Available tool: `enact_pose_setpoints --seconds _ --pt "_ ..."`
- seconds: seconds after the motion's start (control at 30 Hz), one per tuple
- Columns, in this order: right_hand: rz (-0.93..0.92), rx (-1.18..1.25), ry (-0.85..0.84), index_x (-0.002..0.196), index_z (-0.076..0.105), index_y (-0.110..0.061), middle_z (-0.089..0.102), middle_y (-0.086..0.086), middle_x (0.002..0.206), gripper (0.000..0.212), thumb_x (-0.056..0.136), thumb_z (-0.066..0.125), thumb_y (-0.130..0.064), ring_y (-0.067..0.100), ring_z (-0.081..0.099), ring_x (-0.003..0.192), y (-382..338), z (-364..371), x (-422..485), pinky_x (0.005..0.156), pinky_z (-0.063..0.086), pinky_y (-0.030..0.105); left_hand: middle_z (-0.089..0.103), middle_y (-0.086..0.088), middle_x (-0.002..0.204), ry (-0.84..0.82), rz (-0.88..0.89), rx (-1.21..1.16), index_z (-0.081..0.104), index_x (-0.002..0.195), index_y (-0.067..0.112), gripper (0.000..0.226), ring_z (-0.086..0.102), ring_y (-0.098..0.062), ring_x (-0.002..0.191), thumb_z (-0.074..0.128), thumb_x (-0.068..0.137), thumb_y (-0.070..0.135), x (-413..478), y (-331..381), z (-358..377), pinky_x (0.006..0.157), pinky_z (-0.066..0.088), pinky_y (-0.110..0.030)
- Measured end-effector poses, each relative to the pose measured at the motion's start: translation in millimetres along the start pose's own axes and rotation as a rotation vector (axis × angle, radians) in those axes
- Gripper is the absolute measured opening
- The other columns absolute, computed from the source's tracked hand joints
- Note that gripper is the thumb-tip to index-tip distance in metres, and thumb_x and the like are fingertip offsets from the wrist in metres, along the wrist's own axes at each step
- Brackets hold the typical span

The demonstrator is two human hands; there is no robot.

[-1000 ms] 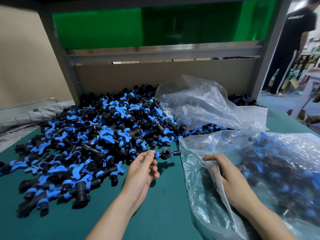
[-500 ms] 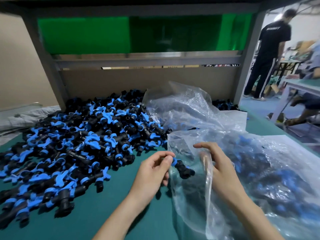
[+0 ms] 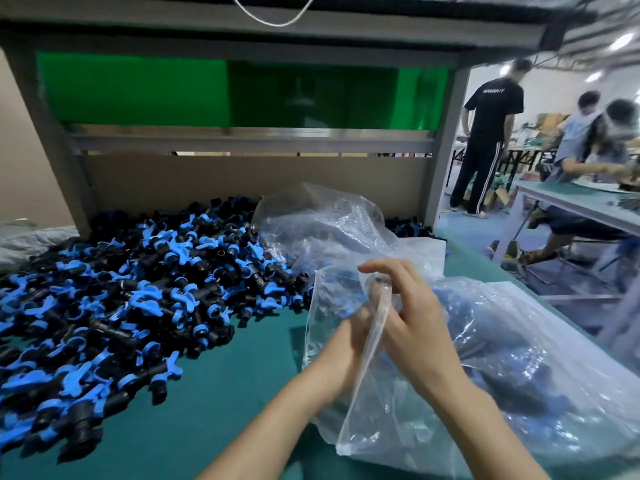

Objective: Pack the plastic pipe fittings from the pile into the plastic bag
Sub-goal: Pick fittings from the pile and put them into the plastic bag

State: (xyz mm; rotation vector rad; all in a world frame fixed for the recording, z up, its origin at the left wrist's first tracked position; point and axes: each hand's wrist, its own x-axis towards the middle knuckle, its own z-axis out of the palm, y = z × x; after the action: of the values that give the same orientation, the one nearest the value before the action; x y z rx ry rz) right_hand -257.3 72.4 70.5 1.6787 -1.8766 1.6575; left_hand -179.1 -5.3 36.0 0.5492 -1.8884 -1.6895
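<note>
This is a factory packing floor, as far as I can see from here. My table (image 3: pixel 214 403) has a green mat, a grey metal frame (image 3: pixel 249 143) and a green back panel (image 3: pixel 131 88), and carries a heap of identical black-and-blue pipe fittings (image 3: pixel 138 292) beside a part-filled plastic bag (image 3: pixel 519 368). To the right, other workers (image 3: pixel 585 140) sit at a second table (image 3: pixel 568 202); one person (image 3: pixel 491 109) stands.

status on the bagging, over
Left hand inside bag mouth, grip hidden by plastic. Right hand pinching bag rim. Big fittings pile left of bag. Nothing in the way.
</note>
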Motion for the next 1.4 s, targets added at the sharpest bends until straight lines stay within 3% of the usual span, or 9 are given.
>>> enact_pose_setpoints --seconds 0.17,0.33,0.43,0.53,0.77,0.87,1.0,1.23,1.4 --pt "0.138 -0.052 -0.119 0.113 0.057 -0.041 0.054 -0.018 0.115 0.02 0.1 0.05 -0.027 -0.004 0.058 0.091 35.3 30.3 -25.7 0.074 0.04 0.01 0.07 0.012 0.088 0.248 0.044 0.318 0.058 0.115 0.038 0.028 0.061 -0.007 0.068 0.044 0.104 0.017 -40.8 -59.0 -78.6 0.066 0.051 -0.027" --pt "0.301 -0.106 -0.361 0.102 0.054 -0.051 0.064 -0.025 0.104 0.019 0.101 0.049 -0.033 -0.004 0.06 0.096 70.1 49.6 -51.4 0.081 0.044 0.016 0.063 0.023 0.086 0.544 -0.048 0.715 0.049 0.112 0.051 0.022 0.05 -0.001 0.058 0.036 0.101 0.037 -69.1 -79.5 -132.4 0.054 0.038 -0.025" --pt "0.339 -0.05 -0.397 0.101 0.059 -0.049 0.068 -0.024 0.098 0.016 0.101 0.051 -0.036 -0.002 0.063 0.086 76.5 47.4 -51.8 0.073 0.045 0.01 0.058 0.013 0.076 0.704 -0.039 0.888 0.045 0.123 0.038 0.023 0.054 -0.007 0.059 0.039 0.101 0.034 -68.7 -77.1 -144.5 0.049 0.037 -0.028" --pt "0.335 -0.067 -0.414 0.105 0.06 -0.047 0.066 -0.028 0.104 0.013 0.1 0.051 -0.038 -0.01 0.059 0.099 79.4 46.3 -51.8 0.077 0.042 0.007 0.061 0.011 0.082 0.816 -0.001 0.984 0.04 0.135 0.025 0.036 0.057 -0.014 0.057 0.047 0.101 0.033 -63.9 -68.3 -144.4 0.042 0.034 -0.03" --pt "0.338 -0.103 -0.438 0.105 0.059 -0.048 0.064 -0.032 0.105 0.014 0.099 0.049 -0.041 -0.009 0.056 0.103 81.9 45.9 -52.1 0.083 0.043 0.018 0.069 0.0 0.084 0.826 0.153 1.402 0.06 0.129 0.012 0.04 0.056 -0.018 0.043 0.066 0.092 0.026 -44.9 -70.9 -167.1 0.035 0.032 -0.024" --pt "0.347 -0.091 -0.44 0.105 0.059 -0.049 0.065 -0.028 0.107 0.014 0.099 0.049 -0.043 -0.009 0.056 0.104 82.3 45.6 -51.9 0.083 0.043 0.017 0.066 0.0 0.085 0.856 0.103 1.41 0.06 0.126 0.015 0.036 0.055 -0.019 0.042 0.064 0.093 0.028 -42.1 -76.2 -171.9 0.037 0.031 -0.024" --pt "0.348 -0.084 -0.444 0.104 0.059 -0.051 0.064 -0.029 0.107 0.013 0.097 0.048 -0.047 -0.012 0.056 0.103 83.1 45.9 -52.2 0.081 0.043 0.015 0.065 -0.001 0.086 0.918 0.275 1.321 0.062 0.119 0.011 0.028 0.06 -0.02 0.05 0.059 0.096 0.027 -46.0 -69.4 -174.3 0.039 0.033 -0.025" --pt "0.349 -0.089 -0.445 0.105 0.059 -0.051 0.063 -0.029 0.109 0.013 0.097 0.049 -0.046 -0.012 0.055 0.104 85.0 46.7 -51.5 0.082 0.042 0.012 0.056 0.001 0.065 0.755 0.288 0.423 0.053 0.099 0.04 0.02 0.05 -0.018 0.054 0.044 0.088 0.055 -57.7 -61.2 -131.9 0.05 0.042 -0.037" --pt "0.341 -0.091 -0.443 0.105 0.059 -0.051 0.062 -0.033 0.108 0.013 0.098 0.05 -0.045 -0.013 0.054 0.107 86.2 46.0 -53.1 0.083 0.04 0.009 0.052 0.008 0.065 0.576 0.273 0.73 0.049 0.103 0.044 0.017 0.048 -0.014 0.056 0.045 0.09 0.055 -57.6 -68.5 -122.2 0.052 0.042 -0.036"
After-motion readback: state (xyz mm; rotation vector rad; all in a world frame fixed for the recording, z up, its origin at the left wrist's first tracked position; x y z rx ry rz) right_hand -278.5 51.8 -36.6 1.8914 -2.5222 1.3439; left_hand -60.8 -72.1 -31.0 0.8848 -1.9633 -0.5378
